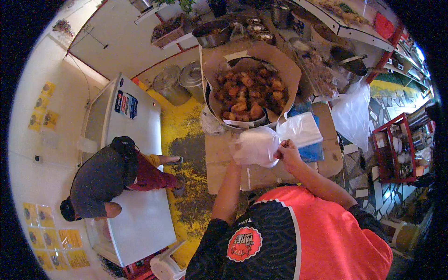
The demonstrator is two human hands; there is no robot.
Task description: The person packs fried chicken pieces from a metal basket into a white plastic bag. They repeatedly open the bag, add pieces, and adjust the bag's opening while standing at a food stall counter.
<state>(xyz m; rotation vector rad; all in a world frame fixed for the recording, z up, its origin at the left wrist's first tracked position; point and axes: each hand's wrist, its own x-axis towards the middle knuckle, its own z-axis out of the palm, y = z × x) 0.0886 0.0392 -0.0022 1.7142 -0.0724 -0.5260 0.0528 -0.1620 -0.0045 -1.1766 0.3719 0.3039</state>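
A thin white plastic bag (258,145) is over my left hand, hiding its fingers; only the left forearm (227,190) shows below it. My right hand (287,152) pinches the bag's right edge between thumb and fingers. Just beyond the bag stands a large round pot (211,111) lined with brown paper (292,70). Browned pieces of food (245,87) fill it. Right of the pot, a stack of clear plastic bags (300,129) lies on a blue packet (311,152). Brown cardboard (224,150) covers the table beneath them.
Behind the pot stand a metal pot (212,33) and several metal containers (257,28). A person (101,178) bends over a white chest freezer (143,224) at left. Lidded pots (171,84) stand on the floor. A plastic bag (351,113) hangs at the table's right side.
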